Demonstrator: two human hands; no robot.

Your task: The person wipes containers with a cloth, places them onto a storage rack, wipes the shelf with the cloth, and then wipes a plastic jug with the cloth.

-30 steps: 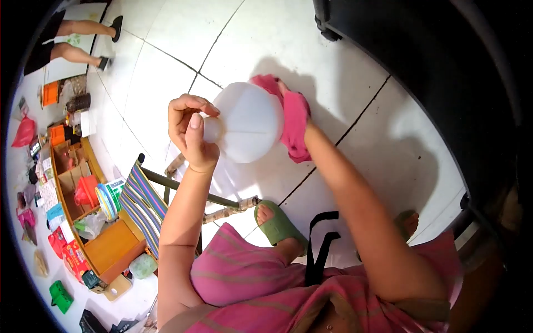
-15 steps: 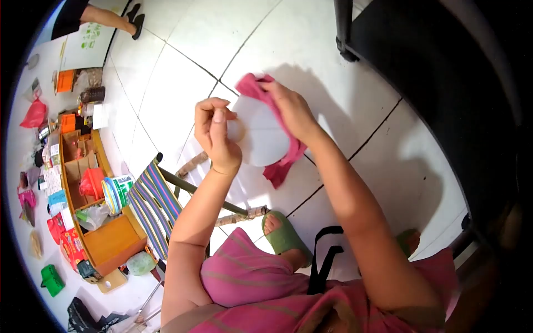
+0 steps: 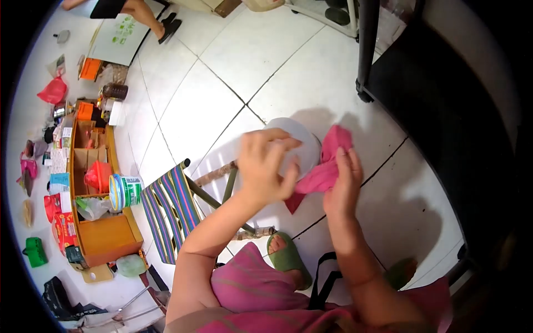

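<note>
A round, whitish translucent object point(image 3: 300, 139) sits in front of me, partly covered by my left hand point(image 3: 266, 166). That hand is at its near left side, fingers spread and slightly blurred; whether it touches the object cannot be made out. My right hand point(image 3: 344, 180) grips a crumpled pink cloth point(image 3: 327, 166) at the object's right side, thumb and fingers closed on the fabric. One corner of the cloth hangs down to the left of the right hand.
A striped folding stool point(image 3: 169, 211) stands at my left. Beyond it is a wooden cabinet point(image 3: 111, 241) with a bucket point(image 3: 126, 191) and other goods. A black panel point(image 3: 427, 116) curves along the right. A person's leg point(image 3: 145, 15) shows at the top left.
My left hand has moved off the object's narrow end and spread its fingers. My right hand has drawn the cloth off the object's far side to the right. The view has shifted.
</note>
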